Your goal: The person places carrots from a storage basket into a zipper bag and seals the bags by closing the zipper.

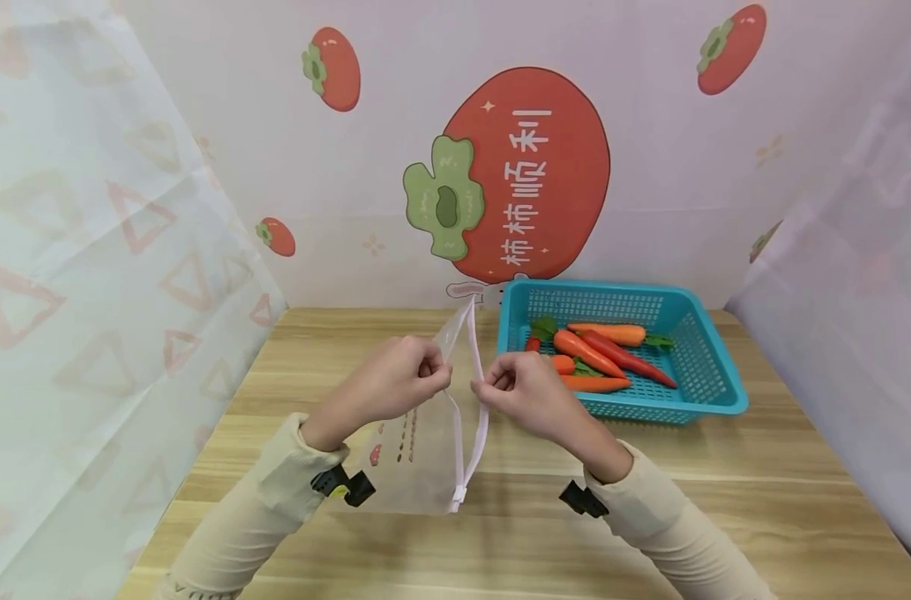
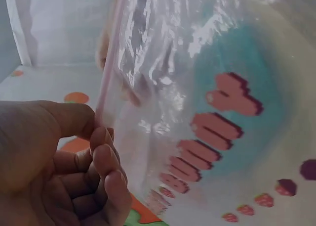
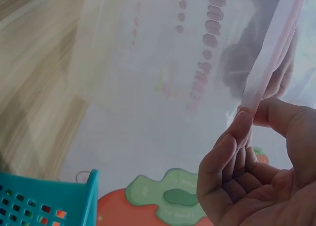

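Note:
A translucent zipper bag [image 1: 425, 467] with pink edging and printed lettering hangs between both hands, its mouth spread into a gap. My left hand [image 1: 406, 379] pinches one side of the mouth between thumb and index finger; in the left wrist view the pink edge [image 2: 109, 82] runs up from the fingertips. On the opposite side, my right hand [image 1: 526, 392] pinches the other edge, and the right wrist view shows thumb and forefinger on the pink strip [image 3: 261, 70]. The white slider [image 1: 458, 494] sits at the near end of the zipper.
Right of the bag stands a turquoise plastic basket [image 1: 713, 367] holding several carrots [image 1: 593, 383] and a red chili pepper [image 1: 628, 360]. Behind the wooden table [image 1: 312, 350] hangs a backdrop [image 1: 395, 250] printed with persimmons. White sheets flank both sides.

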`<state>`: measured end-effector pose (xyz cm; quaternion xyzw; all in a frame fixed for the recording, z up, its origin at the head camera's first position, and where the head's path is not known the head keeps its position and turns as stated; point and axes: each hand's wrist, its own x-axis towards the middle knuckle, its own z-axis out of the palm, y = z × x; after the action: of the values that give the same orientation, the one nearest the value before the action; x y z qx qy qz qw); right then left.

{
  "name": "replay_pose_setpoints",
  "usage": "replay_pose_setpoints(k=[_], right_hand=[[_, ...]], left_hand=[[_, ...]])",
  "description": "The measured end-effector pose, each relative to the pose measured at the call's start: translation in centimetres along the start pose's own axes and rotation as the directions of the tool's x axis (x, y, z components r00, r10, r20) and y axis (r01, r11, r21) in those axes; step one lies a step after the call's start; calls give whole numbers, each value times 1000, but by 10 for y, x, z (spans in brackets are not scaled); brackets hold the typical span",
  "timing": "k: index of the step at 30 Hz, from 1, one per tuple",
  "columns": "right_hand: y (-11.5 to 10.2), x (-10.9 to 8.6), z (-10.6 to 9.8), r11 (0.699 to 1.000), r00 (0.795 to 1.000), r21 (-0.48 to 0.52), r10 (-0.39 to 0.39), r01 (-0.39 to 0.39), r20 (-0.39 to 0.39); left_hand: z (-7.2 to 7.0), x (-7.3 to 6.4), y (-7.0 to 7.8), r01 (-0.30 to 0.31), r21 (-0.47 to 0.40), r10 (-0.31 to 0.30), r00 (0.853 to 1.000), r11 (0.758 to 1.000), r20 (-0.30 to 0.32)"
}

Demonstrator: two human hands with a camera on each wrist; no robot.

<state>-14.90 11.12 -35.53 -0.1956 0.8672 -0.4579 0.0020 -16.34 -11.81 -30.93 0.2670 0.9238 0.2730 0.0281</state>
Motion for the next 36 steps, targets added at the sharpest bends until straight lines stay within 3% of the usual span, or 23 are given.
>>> replay_pose_setpoints(k=[5,8,11,24,31,36], right_hand=[[8,-1,-1,999,1000,-33,15,-16,-19],[19,-2,-3,997,998,-67,44,-47,-40],[29,-3,-8,994,996,-80,76,-80,-48],[45,-11,-29,976,978,-73,202,-205,-51],[50,-14,-39,972,980,-133,186,-194,-71],[52,-16,-47,972,985,-171,150,-162,-80]], left_hand=[[4,9,-17,-4,-149,14,998,989,64],[-1,10,-31,8,-240,10,997,971,74],[-8,9,-44,10,-276,10,998,961,69],[-37,-5,-76,38,-305,-13,996,952,85],[-39,-10,-79,34,-323,6,993,946,122],[-38,-13,-74,4,-291,45,986,957,161]])
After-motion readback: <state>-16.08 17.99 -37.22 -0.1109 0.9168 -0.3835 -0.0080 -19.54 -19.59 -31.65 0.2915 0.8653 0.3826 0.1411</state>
